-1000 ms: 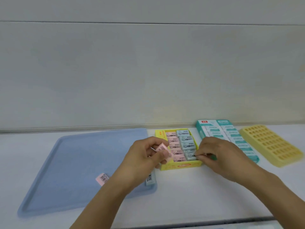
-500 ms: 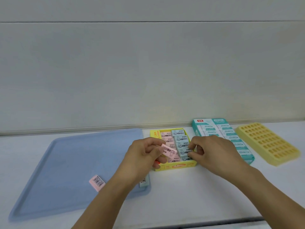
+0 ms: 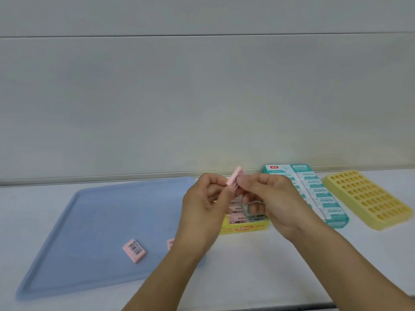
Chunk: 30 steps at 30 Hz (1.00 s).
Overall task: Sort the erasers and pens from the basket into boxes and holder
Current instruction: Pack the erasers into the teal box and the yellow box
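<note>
**Both hands lift a pink eraser clear of the yellow box**

The left hand [image 3: 202,205] and the right hand [image 3: 267,198] now meet above the yellow box [image 3: 244,228], with the pink eraser [image 3: 233,177] pinched between their fingertips and standing on edge, tilted, above the knuckles. A second ago the left hand alone held that eraser low, beside the box's left rim, while the right hand's fingers worked among the erasers packed inside. The right hand has since left the box and come up to take a share of the grip. Whose fingers carry most of it is hard to tell, since the fingertips overlap at the eraser's lower end.

This reads as a turn or re-grip of the piece, probably to get it facing the right way before it goes into the pink row. The box shows pink and pale green erasers in rows, though the hands cover most of it, so I cannot see the open slot.

On the blue tray [image 3: 67,232] one loose pink eraser [image 3: 134,250] lies barcode up, well apart from the hands, and a second pink piece [image 3: 170,243] peeks out at the left wrist. The teal box [image 3: 323,198] looks full, and the yellow holder [image 3: 368,198] beside it stands on the tabletop [image 3: 269,265] with no pens in it.

My judgement: the eraser sorting is close to done, with the held piece and two on the tray left.
</note>
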Tool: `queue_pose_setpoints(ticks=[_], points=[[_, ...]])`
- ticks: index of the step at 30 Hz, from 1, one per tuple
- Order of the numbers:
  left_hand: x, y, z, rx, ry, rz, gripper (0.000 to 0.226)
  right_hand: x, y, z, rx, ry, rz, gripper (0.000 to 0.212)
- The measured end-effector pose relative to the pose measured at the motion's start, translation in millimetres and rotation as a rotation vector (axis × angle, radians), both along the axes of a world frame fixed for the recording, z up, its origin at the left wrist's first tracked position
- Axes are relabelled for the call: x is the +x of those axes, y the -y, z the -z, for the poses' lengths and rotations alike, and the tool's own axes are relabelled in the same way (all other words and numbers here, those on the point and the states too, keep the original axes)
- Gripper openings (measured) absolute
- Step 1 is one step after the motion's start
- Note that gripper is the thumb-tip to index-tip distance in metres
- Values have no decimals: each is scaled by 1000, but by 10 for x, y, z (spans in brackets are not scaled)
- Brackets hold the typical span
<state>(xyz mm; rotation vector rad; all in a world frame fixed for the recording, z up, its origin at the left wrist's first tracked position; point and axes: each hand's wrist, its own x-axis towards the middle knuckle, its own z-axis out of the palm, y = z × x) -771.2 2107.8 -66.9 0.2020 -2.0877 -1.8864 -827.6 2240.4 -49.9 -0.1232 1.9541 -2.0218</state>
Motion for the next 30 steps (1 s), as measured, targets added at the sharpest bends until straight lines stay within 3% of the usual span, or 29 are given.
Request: queue_pose_setpoints(ticks=[2, 5, 6, 8, 11, 13, 20, 30], points=[[-23, -19, -7, -124, -52, -57, 11, -8, 77, -53, -77, 29, 4, 16], [-66, 21, -2, -293, -73, -102, 10, -17, 167, -131, 17, -184, -48, 13], [-69, 54, 14, -323, -63, -103, 8, -37, 177, -151, 121, -297, -49, 15], [-51, 129, 41, -445, -8, -98, 5, -170, 138, -119, 528, -597, -34, 22], [18, 221, 109, -713, 172, -28, 41, -399, 107, -7, 1142, -875, -220, 27], [39, 241, 166, -778, 250, 41, 63, -491, 122, 81, 1271, -914, -381, 31], [39, 260, 221, -671, 268, 106, 71, -566, 99, 131, 1331, -982, -491, 29], [19, 279, 250, -652, 248, 111, 72, -608, 151, 207, 1074, -867, -320, 19]])
